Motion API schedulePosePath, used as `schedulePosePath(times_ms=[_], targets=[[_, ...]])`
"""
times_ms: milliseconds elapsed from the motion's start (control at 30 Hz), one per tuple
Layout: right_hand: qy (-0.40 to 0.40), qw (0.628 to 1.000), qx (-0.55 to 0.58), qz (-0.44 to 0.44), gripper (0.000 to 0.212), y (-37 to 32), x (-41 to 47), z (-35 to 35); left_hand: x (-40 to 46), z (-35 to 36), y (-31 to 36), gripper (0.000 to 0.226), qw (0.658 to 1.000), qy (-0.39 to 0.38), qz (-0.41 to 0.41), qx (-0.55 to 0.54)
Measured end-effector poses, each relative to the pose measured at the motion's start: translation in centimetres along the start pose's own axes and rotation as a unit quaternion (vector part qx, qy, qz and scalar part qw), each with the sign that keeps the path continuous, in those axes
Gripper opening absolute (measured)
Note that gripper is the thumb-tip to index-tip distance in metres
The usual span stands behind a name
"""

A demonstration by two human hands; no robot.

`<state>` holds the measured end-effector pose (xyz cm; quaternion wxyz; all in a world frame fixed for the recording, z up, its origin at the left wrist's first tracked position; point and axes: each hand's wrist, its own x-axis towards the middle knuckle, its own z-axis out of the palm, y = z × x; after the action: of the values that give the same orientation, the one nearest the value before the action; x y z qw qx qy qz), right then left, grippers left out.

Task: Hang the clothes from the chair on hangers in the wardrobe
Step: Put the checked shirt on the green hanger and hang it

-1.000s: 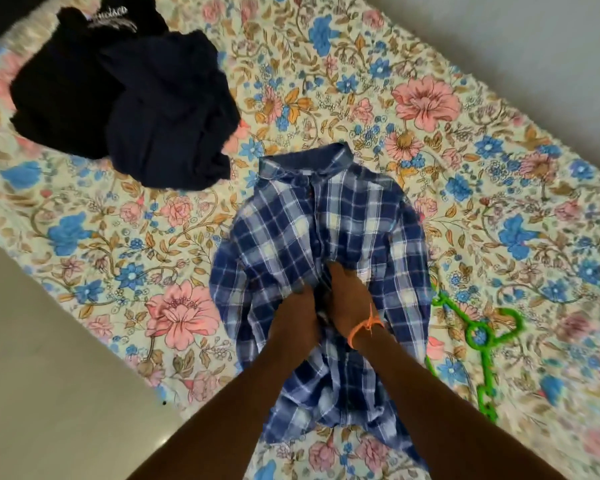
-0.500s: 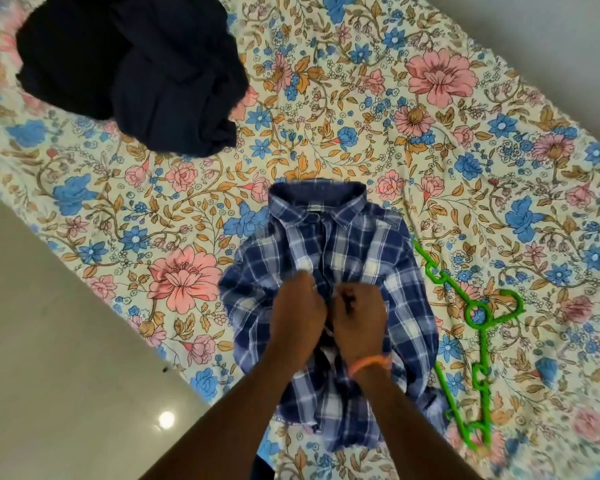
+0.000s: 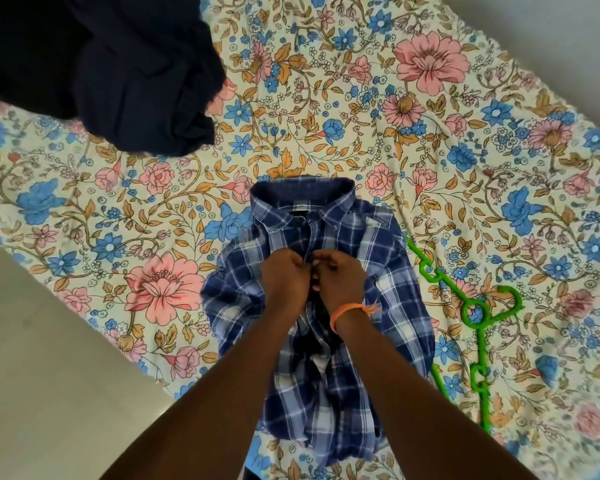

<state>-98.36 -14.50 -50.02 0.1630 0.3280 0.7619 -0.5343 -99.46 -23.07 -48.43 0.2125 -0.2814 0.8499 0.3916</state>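
Plaid cotton is pinched between both hands at the button strip of the blue checked shirt [image 3: 326, 271]. The left hand [image 3: 283, 282] and the right hand [image 3: 340, 285] meet knuckle to knuckle, fingers curled onto the fabric just below the collar. The shirt lies front-up on the flowered bedsheet [image 3: 361, 116], collar toward the far side. A green hanger [image 3: 478, 317] lies on the sheet just right of the shirt, its near arm tucked under the shirt's edge. Dark clothes [image 3: 118, 71] are heaped at the far left.

Step in hand, by judgement: working a button on the shirt front. Next move calls for freeing one hand, taking the hanger, and seating it in the shoulders.
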Motion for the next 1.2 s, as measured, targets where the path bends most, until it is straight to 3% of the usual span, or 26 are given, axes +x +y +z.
schedulePosePath(times_ms=[233,433,567,767,1000,1200], targets=[[0.027,1.0,0.0,0.012,0.009,-0.3,0.0,0.5,0.3,-0.3,-1.9,0.011,0.995,-0.026,0.02,-0.096],[-0.03,0.999,0.002,0.017,0.023,0.1,0.0,-0.1,0.1,-1.1,-2.1,0.012,0.99,-0.062,0.018,-0.122],[-0.036,0.999,-0.036,0.009,0.018,-0.5,-0.3,-0.1,0.0,-1.2,-1.7,0.011,0.989,-0.049,0.008,-0.139],[0.039,0.997,-0.065,-0.014,0.042,-1.1,-0.7,0.4,-1.1,-0.8,-1.4,0.017,0.989,-0.038,0.132,-0.054],[0.011,0.991,0.128,0.046,0.026,-1.0,-1.5,-0.1,-1.3,-0.7,-1.4,0.016,0.984,-0.002,0.177,0.006],[0.008,0.998,0.065,-0.003,0.018,-0.9,-1.6,-2.6,-2.6,-0.1,-0.6,0.016,0.98,-0.023,0.183,0.078]])
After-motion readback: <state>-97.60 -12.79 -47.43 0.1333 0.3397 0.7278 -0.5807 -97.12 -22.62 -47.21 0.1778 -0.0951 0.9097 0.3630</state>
